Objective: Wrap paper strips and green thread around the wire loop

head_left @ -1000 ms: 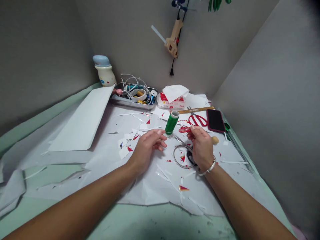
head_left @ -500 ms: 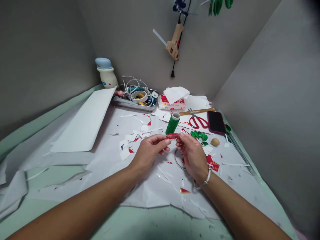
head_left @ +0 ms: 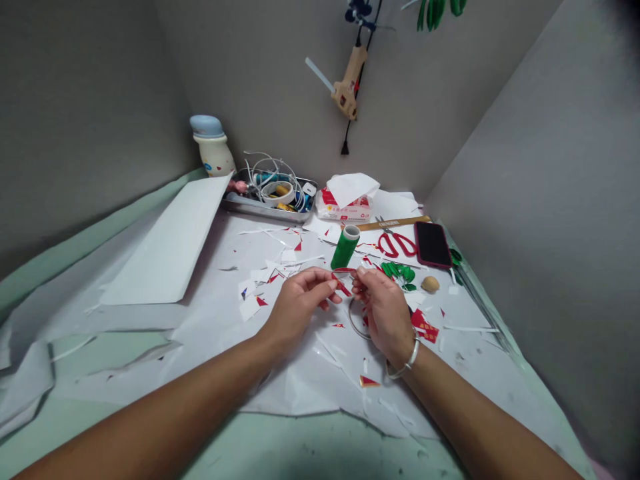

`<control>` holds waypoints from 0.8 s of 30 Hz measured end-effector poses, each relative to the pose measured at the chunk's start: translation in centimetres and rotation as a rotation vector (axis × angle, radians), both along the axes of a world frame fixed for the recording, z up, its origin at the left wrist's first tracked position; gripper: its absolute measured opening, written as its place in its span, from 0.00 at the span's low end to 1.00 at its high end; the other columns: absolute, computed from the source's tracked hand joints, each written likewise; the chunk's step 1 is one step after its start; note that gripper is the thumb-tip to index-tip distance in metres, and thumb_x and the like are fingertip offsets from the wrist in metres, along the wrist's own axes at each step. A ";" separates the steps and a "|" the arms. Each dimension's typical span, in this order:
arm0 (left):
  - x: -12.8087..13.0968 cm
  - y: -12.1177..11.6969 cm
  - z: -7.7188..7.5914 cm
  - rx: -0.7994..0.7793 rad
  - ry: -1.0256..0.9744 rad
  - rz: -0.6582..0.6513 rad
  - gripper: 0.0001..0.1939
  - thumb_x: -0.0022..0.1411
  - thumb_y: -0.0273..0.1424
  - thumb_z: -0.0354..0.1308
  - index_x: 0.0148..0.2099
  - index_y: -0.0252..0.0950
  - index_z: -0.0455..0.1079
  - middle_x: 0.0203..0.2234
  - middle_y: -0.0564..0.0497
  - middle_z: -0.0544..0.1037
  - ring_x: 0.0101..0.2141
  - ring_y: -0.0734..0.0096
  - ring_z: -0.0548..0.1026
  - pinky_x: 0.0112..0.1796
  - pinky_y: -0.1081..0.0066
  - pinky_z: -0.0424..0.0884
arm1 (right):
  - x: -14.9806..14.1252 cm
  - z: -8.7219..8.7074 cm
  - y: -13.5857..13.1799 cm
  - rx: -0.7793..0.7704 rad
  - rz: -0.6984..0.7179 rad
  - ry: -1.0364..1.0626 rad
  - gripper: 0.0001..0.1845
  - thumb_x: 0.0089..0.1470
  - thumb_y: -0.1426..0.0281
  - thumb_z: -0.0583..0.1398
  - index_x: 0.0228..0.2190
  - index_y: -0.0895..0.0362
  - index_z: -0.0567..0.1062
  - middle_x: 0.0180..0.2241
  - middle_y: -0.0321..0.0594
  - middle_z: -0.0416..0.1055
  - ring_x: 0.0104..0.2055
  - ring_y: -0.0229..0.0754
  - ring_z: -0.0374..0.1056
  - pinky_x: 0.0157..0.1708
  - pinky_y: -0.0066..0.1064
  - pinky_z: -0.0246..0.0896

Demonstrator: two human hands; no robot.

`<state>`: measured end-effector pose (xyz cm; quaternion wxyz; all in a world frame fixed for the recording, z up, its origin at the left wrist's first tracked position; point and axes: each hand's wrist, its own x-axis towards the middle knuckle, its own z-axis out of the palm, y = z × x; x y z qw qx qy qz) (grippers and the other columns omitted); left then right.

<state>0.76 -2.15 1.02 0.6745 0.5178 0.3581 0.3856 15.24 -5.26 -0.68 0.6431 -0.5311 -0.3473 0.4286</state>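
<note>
A thin red strip spans the gap between my two hands, above the littered white paper. Its left end is pinched by my left hand, fingers closed. My right hand, closed, grips the other end with thumb and forefinger. From the left fingertips a short red piece slants down; whether it belongs to the strip I cannot tell. Just behind the strip stands a green thread spool. A metal ring lies partly hidden under my right hand, and green leaf shapes lie beyond it.
Red-handled scissors, a ruler and a phone lie at the back right. A tissue pack and a metal tray of cords stand along the wall, under a hanging glue gun. Paper scraps are scattered around.
The red material looked like one compact loop between the fingers; now a thin strip shows above and a red piece angles down below it. Both hands have hardly moved.
</note>
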 end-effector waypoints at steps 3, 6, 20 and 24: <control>0.1 -0.2 0.0 -0.015 -0.009 -0.076 0.05 0.58 0.31 0.58 0.35 0.35 0.68 0.25 0.50 0.78 0.28 0.73 0.74 0.29 0.74 0.64 | 0.1 0.0 0.1 0.007 -0.038 -0.004 0.15 0.51 0.60 0.61 0.21 0.56 0.68 0.22 0.32 0.64 0.25 0.35 0.58 0.28 0.28 0.57; 0.1 -0.3 -0.2 -0.056 -0.024 -0.161 0.06 0.59 0.33 0.58 0.35 0.35 0.67 0.23 0.50 0.77 0.25 0.73 0.74 0.28 0.73 0.64 | 0.2 0.0 0.2 0.011 -0.043 0.016 0.15 0.52 0.60 0.60 0.21 0.56 0.68 0.22 0.32 0.64 0.24 0.34 0.58 0.27 0.28 0.57; -0.1 0.8 0.0 -0.069 0.097 -0.274 0.07 0.54 0.33 0.61 0.33 0.34 0.70 0.22 0.52 0.74 0.21 0.77 0.69 0.23 0.75 0.59 | 0.5 0.0 0.5 0.006 0.056 0.122 0.12 0.52 0.60 0.60 0.25 0.56 0.69 0.22 0.34 0.71 0.23 0.35 0.68 0.20 0.24 0.60; -0.4 1.4 -0.2 -0.074 0.126 -0.302 0.04 0.54 0.30 0.59 0.32 0.34 0.71 0.22 0.51 0.73 0.21 0.77 0.69 0.22 0.75 0.58 | 0.6 -0.1 0.7 -0.016 0.076 0.156 0.11 0.51 0.61 0.60 0.27 0.56 0.68 0.21 0.32 0.71 0.21 0.35 0.69 0.17 0.23 0.59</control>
